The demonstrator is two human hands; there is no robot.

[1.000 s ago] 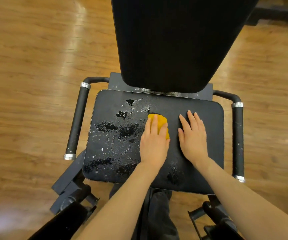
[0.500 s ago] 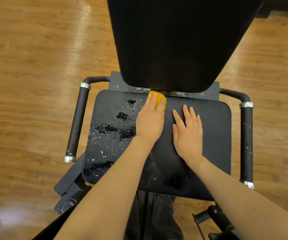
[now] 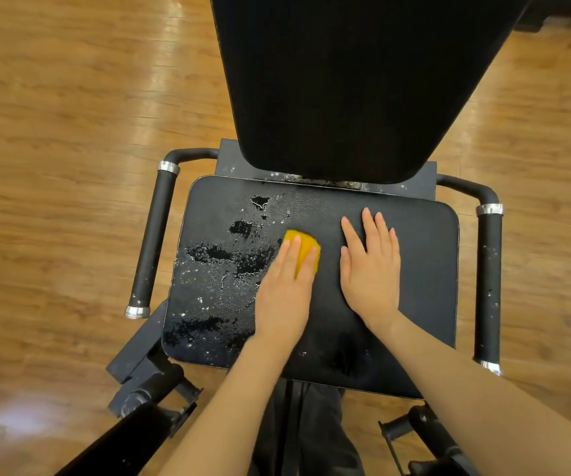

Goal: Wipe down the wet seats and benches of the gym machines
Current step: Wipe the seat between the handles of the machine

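A black padded seat of a gym machine fills the middle of the view. Its left half carries water puddles and droplets; its right half looks dry. My left hand lies flat with straight fingers pressing a yellow cloth onto the seat just right of the wet patch. Only the cloth's front part shows beyond the fingertips. My right hand rests flat on the dry right part of the seat, fingers spread. The black backrest rises behind the seat.
Black foam handles with silver end rings flank the seat, one on the left and one on the right. Dark frame parts and rollers sit below the seat's near edge. Glossy wooden floor surrounds the machine.
My left hand has drawn the yellow cloth back from the seat's far edge under the backrest toward me, to mid-seat. My right hand has stayed flat on the seat.
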